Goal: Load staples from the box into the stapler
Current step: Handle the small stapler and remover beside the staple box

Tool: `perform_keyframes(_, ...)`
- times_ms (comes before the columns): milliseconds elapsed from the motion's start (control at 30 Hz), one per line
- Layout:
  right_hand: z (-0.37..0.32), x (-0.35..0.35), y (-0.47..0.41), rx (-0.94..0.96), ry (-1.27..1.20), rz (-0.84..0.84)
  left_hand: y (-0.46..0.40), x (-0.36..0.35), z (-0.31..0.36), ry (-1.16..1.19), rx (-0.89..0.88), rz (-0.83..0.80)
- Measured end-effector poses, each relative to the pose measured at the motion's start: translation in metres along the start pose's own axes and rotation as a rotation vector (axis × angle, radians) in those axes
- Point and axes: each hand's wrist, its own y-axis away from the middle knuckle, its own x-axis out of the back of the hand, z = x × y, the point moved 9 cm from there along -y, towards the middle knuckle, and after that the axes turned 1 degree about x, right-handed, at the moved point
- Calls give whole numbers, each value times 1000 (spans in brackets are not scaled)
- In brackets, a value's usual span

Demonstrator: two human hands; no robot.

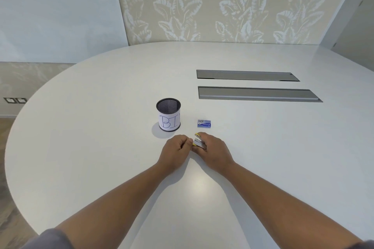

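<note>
We have a single wide-angle view, worn at head height, looking forward and down across the white desk (101,127). Our two forearms enter from the bottom corners of the frame and meet just below its centre, near the lens. The desk's far edge curves across the upper third, with the leaf-patterned wall (222,2) filling the top.

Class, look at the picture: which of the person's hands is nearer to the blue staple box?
Right. The right hand lies just below the staple box, holding the stapler; the left hand sits further left.
</note>
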Motion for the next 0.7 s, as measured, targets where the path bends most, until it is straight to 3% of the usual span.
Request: perform_keyframes(700, -2, 1, 3, 10, -43, -2, 5, 1, 7, -40, 34, -13)
